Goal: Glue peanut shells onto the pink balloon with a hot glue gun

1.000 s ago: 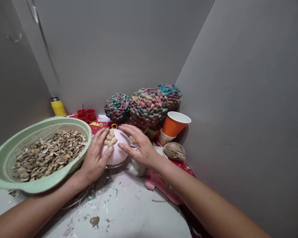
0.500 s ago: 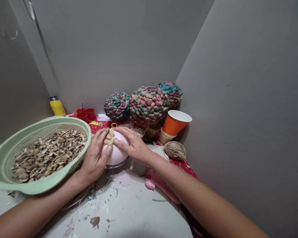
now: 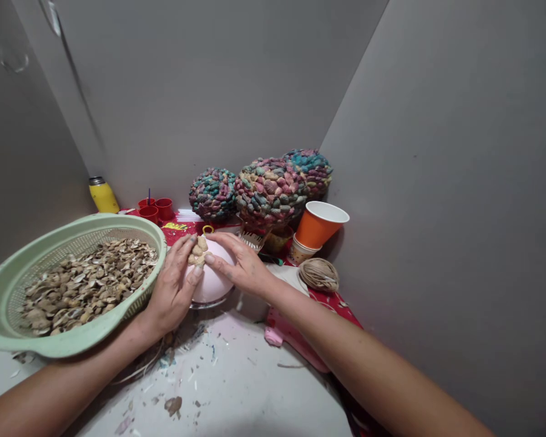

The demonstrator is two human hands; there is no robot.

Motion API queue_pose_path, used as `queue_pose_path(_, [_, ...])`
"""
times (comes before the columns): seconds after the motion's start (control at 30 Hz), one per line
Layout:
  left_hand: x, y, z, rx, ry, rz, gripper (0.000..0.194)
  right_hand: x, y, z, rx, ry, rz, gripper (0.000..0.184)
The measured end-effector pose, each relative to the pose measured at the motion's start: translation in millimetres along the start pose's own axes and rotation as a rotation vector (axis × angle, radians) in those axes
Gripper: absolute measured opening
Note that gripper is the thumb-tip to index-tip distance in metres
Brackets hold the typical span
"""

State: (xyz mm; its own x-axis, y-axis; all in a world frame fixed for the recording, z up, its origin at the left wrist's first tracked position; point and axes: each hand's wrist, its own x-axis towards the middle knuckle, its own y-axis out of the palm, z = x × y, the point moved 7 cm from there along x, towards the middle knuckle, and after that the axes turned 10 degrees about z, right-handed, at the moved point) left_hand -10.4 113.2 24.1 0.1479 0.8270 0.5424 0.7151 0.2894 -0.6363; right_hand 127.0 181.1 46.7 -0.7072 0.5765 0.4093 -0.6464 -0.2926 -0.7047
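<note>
A pale pink balloon (image 3: pixel 213 280) rests in a clear round holder whose rim (image 3: pixel 212 303) shows beneath it. A small cluster of peanut shells (image 3: pixel 198 250) sits on the balloon's upper left. My left hand (image 3: pixel 175 285) is wrapped round the left side, its thumb and fingertips pressing at the shells' edge. From the right, my right hand (image 3: pixel 239 264) curves over the top, with the thumb against the shells and the fingers on the balloon. The hands hide much of the balloon's sides.
Left stands a green colander (image 3: pixel 161 243) of loose shells. Behind are several shell-covered colored balls (image 3: pixel 270 191), red cups (image 3: pixel 164 208) and a yellow bottle (image 3: pixel 104 195). An orange paper cup (image 3: pixel 321 226), a twine ball (image 3: pixel 318 275) and a pink object (image 3: pixel 295 340) lie right. Scraps litter the white table (image 3: pixel 236 388).
The whole view has shifted very slightly to the left. Both hands keep the same grip on the balloon and shells.
</note>
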Motion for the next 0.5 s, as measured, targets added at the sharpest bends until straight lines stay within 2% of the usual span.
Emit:
queue_pose_path(0.37, [-5.0,-0.3,3.8,-0.033,0.016,-0.025,0.06,5.7,1.0,-4.1,0.028,0.025,0.002,0.043])
queue_pose_path(0.5, [-6.4,-0.3,5.3,-0.041,0.025,-0.039,0.059,5.8,-0.3,-8.3,0.042,0.039,-0.016,0.038])
